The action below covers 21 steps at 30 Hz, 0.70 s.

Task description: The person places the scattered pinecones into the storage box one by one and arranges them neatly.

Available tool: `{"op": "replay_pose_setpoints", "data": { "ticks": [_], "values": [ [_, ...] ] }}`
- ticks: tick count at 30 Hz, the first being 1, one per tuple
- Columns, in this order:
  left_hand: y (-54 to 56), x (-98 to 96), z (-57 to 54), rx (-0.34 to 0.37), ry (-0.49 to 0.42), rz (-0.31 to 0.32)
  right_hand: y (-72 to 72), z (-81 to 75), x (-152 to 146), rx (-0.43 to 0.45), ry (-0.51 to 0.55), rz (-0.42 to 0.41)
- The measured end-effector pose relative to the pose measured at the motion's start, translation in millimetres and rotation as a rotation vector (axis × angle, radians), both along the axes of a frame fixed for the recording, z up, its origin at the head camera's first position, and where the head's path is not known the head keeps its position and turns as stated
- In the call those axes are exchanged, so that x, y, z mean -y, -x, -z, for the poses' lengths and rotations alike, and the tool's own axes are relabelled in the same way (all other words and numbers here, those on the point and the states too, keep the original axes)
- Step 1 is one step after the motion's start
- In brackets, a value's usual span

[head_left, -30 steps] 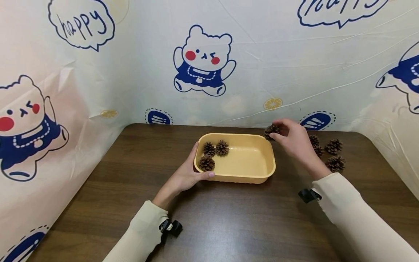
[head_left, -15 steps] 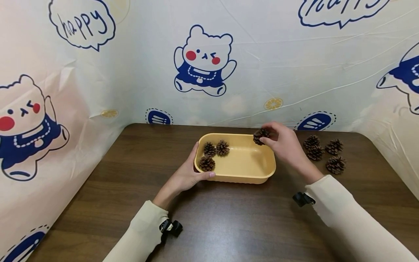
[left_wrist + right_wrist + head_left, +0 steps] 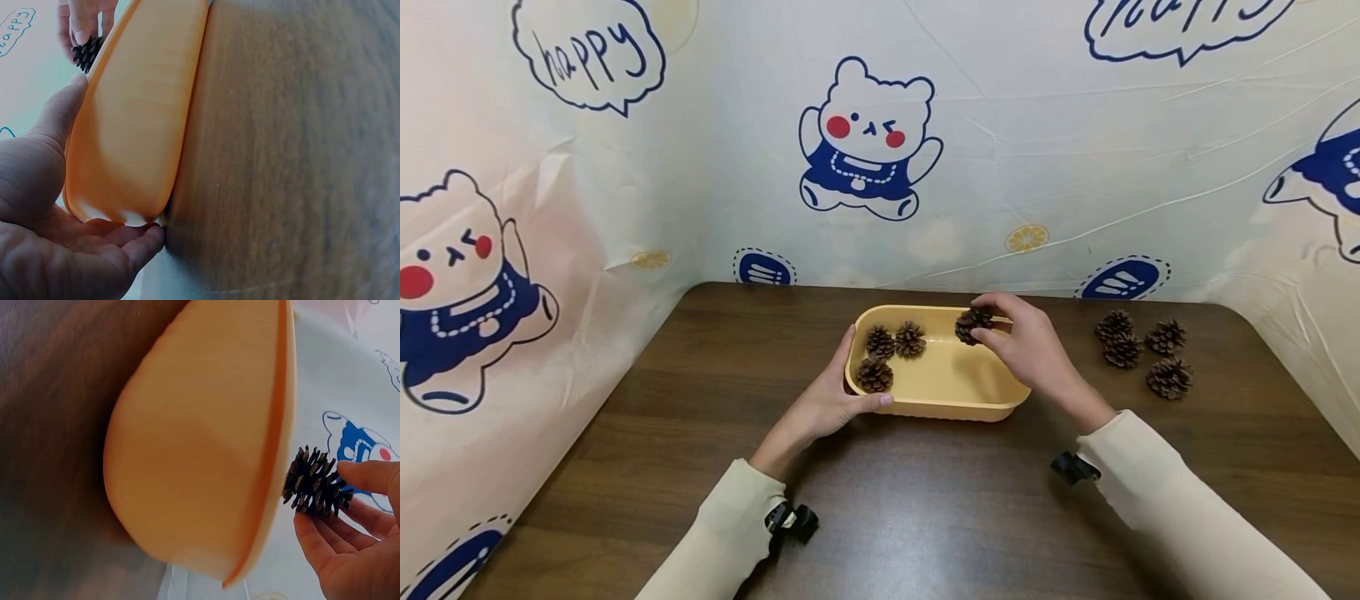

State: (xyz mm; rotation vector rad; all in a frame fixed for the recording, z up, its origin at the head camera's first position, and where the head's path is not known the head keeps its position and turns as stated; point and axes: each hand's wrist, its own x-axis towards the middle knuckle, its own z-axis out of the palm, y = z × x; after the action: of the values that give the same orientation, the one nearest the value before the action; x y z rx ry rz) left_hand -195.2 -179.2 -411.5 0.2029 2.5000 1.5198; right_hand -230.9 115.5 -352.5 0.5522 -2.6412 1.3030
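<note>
A yellow rectangular plastic tub (image 3: 955, 408) stands on the table, with three brown pine cones (image 3: 876, 375) grouped at its left end. My left hand (image 3: 829, 398) grips that end, thumb on the near rim; the left wrist view shows the fingers (image 3: 140, 247) curled under the end wall. Over the tub's right half, my right hand (image 3: 1030, 346) pinches another pine cone (image 3: 972, 326) between thumb and fingers. In the right wrist view this held pine cone (image 3: 315, 482) appears above the rim, its scales spread open.
Several loose pine cones (image 3: 1168, 378) lie in a cluster on the table to the right of the tub. The brown wooden table (image 3: 917, 508) ends at the back against a printed cloth (image 3: 985, 167) with bear drawings, which also rises at both sides.
My right hand has carried its pine cone leftward from beyond the tub's far right corner to over the inside. The left hand and the tub have stayed put.
</note>
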Motion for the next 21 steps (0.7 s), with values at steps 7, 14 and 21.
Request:
{"op": "replay_pose_setpoints", "data": {
  "ticks": [7, 14, 21],
  "values": [
    [0.6, 0.2, 0.0, -0.001, 0.003, -0.003, -2.6, 6.8, 14.5, -0.006, -0.012, -0.025],
    [1.2, 0.5, 0.5, -0.008, -0.002, 0.006, -3.2, 12.2, 28.1, -0.021, 0.007, -0.048],
    [1.1, 0.4, 0.3, 0.001, -0.011, 0.01, -3.5, 19.4, 41.5, -0.029, -0.005, -0.067]
  ]
}}
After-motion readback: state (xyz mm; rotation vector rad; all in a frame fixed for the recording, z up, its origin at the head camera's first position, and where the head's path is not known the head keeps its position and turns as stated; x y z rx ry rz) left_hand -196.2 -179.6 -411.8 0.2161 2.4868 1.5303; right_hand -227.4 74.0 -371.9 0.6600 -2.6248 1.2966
